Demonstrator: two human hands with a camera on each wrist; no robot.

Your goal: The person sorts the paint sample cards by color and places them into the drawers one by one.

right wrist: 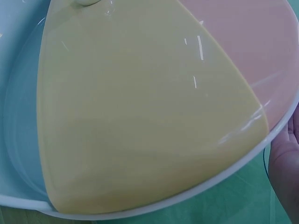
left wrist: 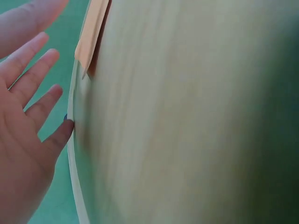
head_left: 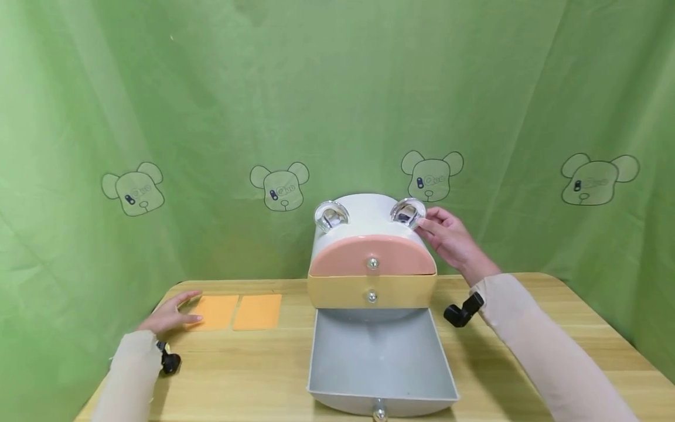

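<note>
A frog-faced drawer box [head_left: 364,212] stands on the table, with a pink top drawer [head_left: 390,258], a yellow middle drawer [head_left: 343,291] and a grey bottom drawer [head_left: 379,351] pulled far out, nothing visible inside. At the box's upper right, my right hand [head_left: 448,237] pinches the rim of a round silver eye [head_left: 407,212]. In the right wrist view only part of that hand [right wrist: 286,158] shows, beyond the box's edge. My left hand [head_left: 167,313], fingers spread, is beside the left one of two orange sheets [head_left: 215,312]; whether it touches the sheet is unclear.
Another orange sheet [head_left: 257,312] lies to the right of the first. The other silver eye [head_left: 332,217] sits on the box's left. A green curtain [head_left: 337,105] with bear outlines hangs behind the wooden table [head_left: 248,375].
</note>
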